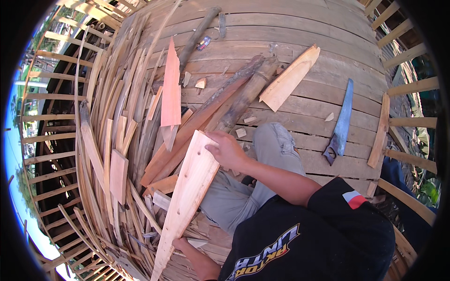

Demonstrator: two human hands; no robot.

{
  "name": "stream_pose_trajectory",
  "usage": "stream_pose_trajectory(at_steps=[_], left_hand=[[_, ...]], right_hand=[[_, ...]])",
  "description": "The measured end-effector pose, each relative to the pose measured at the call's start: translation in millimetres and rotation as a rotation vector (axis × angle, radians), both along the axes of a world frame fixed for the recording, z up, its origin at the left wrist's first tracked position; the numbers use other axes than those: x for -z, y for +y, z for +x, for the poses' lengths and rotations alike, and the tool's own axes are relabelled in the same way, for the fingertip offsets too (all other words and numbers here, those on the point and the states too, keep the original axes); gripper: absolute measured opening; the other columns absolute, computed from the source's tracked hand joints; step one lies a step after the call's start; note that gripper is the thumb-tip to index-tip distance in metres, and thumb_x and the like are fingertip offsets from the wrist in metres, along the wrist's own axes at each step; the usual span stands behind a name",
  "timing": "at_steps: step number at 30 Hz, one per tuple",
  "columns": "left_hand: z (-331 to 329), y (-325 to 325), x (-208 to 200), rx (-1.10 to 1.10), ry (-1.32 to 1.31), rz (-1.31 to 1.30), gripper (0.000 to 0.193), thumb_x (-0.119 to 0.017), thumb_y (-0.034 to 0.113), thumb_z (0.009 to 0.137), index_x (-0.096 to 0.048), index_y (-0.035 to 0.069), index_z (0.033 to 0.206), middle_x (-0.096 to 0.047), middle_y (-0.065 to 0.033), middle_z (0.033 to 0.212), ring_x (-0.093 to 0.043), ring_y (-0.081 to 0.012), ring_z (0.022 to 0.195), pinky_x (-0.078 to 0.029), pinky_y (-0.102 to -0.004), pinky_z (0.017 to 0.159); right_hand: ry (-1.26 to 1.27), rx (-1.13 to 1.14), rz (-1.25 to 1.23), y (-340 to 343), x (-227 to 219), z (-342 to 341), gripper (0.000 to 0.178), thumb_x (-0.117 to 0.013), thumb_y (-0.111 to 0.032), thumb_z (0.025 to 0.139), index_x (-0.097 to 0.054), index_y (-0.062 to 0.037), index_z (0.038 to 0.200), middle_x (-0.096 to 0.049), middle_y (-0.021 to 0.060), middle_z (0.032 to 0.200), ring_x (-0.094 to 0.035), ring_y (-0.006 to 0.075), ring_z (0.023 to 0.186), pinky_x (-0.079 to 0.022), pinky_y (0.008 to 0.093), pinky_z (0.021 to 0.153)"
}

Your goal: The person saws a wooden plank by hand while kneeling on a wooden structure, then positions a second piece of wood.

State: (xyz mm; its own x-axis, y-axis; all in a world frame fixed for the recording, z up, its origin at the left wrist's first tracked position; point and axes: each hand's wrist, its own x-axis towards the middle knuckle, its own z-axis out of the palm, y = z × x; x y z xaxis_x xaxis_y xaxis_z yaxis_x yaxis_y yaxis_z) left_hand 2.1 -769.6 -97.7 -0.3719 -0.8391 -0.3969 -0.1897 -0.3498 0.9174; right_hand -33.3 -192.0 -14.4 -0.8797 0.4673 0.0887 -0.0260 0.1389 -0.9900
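A long pale board (186,187) with a few dark knots slants across my lap. Its wider end points away from me, resting close to a heap of timber. My right hand (228,150) grips that far end by its right edge, thumb on the upper face and fingers mostly hidden behind. Lower down, my left hand (184,245) is closed on the same edge of the board, its fingers largely out of sight underneath. Just beyond the board's far end lie a round weathered pole (236,107) and a rough-barked plank (206,108).
A handsaw (344,117) with a dark handle lies on the plank floor (304,28) to the right. Long wooden strips (105,84) pile up at left, near a pointed reddish board (171,89). Another pale board (293,77) lies ahead. Slatted railings (410,89) line both sides.
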Motion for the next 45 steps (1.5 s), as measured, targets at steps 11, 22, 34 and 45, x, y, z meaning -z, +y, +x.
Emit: stream_pose_trajectory(at_steps=[11,22,34,45], left_hand=[[4.1,-20.0,16.6,0.141,0.094,0.003,0.039,-0.039,0.003,0.085,-0.056,-0.011,0.118,-0.059,-0.0206,0.12,-0.061,-0.0336,0.103,-0.056,-0.0452,0.083],[-9.1,6.6,17.2,0.121,0.052,0.038,0.042,-0.036,0.005,0.088,-0.051,-0.01,0.124,-0.056,-0.0213,0.125,-0.059,-0.0362,0.109,-0.055,-0.0488,0.087],[0.4,46.9,-18.0,-0.028,0.129,0.357,0.054,-0.038,0.044,0.099,-0.047,0.002,0.133,-0.056,-0.0152,0.129,-0.057,-0.0315,0.114,-0.051,-0.0471,0.093],[-38.5,55.5,-21.4,0.047,0.25,0.38,0.055,-0.04,0.047,0.098,-0.045,0.005,0.134,-0.055,-0.0128,0.13,-0.057,-0.0307,0.113,-0.051,-0.0479,0.091]], right_hand=[[-0.023,-0.011,-0.035,4.1,-1.9,-0.9,0.035,-0.064,-0.01,0.083,-0.059,0.0078,0.113,-0.061,0.0269,0.105,-0.058,0.0412,0.099,-0.046,0.0425,0.088],[-0.036,0.016,0.015,10.1,8.7,-2.5,0.036,-0.064,-0.012,0.083,-0.061,0.0034,0.115,-0.064,0.0214,0.102,-0.062,0.0354,0.095,-0.048,0.0355,0.083],[-0.185,0.002,-0.108,13.3,-0.7,-9.8,0.028,-0.068,-0.01,0.078,-0.064,0.0027,0.103,-0.067,0.0165,0.099,-0.066,0.025,0.09,-0.049,0.0342,0.08],[-0.153,-0.136,-0.078,51.9,-15.1,-62.6,0.041,-0.068,-0.021,0.082,-0.059,0.0032,0.114,-0.065,0.0163,0.109,-0.063,0.025,0.1,-0.049,0.0355,0.086]])
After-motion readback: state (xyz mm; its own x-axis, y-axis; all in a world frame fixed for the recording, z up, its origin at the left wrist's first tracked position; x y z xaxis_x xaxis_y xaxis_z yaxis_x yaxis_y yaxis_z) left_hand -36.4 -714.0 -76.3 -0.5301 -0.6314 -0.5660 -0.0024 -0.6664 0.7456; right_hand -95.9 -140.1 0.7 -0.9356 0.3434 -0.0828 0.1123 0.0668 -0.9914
